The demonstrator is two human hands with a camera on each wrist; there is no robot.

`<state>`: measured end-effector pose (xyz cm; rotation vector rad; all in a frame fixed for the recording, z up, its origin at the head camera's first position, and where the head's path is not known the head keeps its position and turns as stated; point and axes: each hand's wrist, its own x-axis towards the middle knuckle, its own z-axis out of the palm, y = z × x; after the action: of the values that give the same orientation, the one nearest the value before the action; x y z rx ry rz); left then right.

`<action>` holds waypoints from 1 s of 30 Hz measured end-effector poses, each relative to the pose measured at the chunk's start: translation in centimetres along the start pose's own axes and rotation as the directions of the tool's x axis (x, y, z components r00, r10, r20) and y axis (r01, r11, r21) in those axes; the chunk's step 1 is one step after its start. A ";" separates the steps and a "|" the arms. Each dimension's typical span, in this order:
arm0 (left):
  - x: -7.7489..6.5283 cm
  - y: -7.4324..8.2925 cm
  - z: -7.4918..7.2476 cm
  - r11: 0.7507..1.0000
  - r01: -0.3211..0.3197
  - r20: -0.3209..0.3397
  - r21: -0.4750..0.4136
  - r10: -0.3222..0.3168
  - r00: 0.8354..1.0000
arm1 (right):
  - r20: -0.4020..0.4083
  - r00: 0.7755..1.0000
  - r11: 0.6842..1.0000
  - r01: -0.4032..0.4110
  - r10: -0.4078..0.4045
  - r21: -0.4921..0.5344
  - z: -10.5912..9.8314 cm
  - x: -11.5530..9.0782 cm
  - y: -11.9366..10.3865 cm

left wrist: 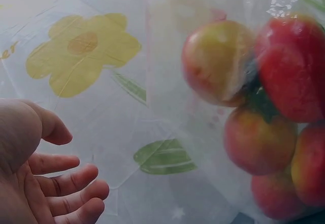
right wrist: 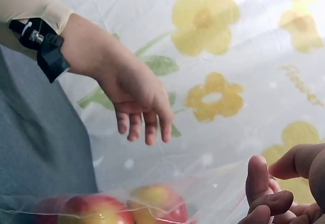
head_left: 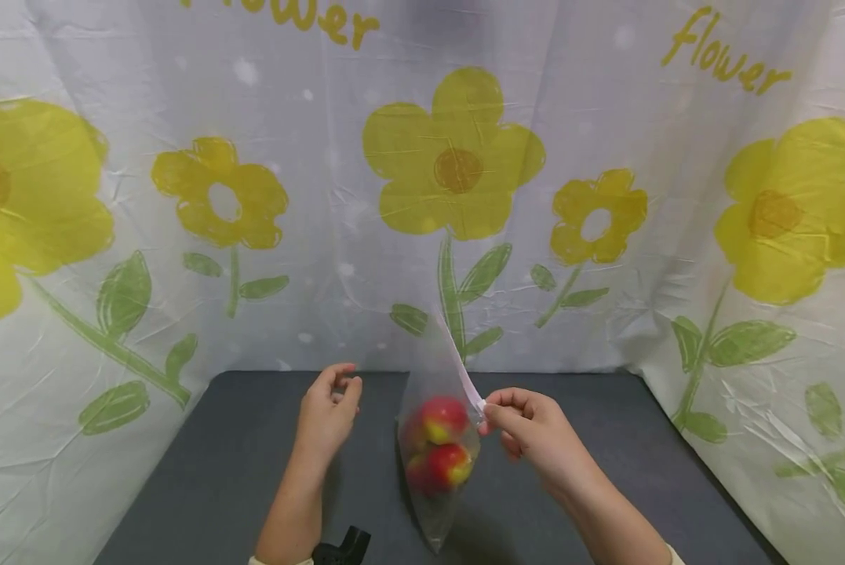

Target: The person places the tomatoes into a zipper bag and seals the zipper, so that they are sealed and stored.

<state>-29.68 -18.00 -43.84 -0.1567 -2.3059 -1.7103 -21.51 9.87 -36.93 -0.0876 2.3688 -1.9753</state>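
Note:
A clear plastic bag (head_left: 427,514) with a pale zip strip (head_left: 460,367) along one edge is in the middle of the head view. Several red and yellow apples (head_left: 450,464) lie inside it. My right hand (head_left: 535,431) pinches the lower end of the strip between thumb and forefinger. Left of the bag, my left hand (head_left: 329,414) is apart from it, its fingers loosely bent and holding nothing. The left wrist view shows those fingers spread beside the bagged apples (left wrist: 260,140). Whether the bag's bottom touches the table cannot be told.
A dark grey table (head_left: 238,471) lies under the hands. Behind and on both sides hangs a white curtain (head_left: 337,235) printed with yellow flowers and green leaves. A black camera mount (head_left: 344,547) sits on the left wrist.

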 end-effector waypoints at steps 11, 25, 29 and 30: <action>0.1 -0.2 0.0 1.000 0.001 -0.002 0.019 -0.001 1.000 | -0.172 0.977 0.991 -0.113 0.123 0.065 -3.3 -2.3 4.1; -0.3 -0.9 -1.0 0.998 0.013 0.012 0.054 -0.013 1.000 | -0.169 0.944 0.950 -0.301 0.283 -0.087 -8.7 -3.4 11.8; -0.4 -1.2 -1.2 0.998 0.011 0.010 0.069 -0.012 1.000 | -0.017 0.959 0.945 -0.282 0.283 -0.165 -10.1 -3.4 13.6; -0.4 -1.3 -1.2 0.997 0.011 0.009 0.073 -0.011 1.000 | 0.018 0.960 0.947 -0.272 0.279 -0.172 -10.3 -3.4 14.0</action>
<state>-29.40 -19.53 -44.80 -0.1386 -2.3769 -1.6308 -19.04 22.75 -48.85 0.1835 2.3649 -1.6318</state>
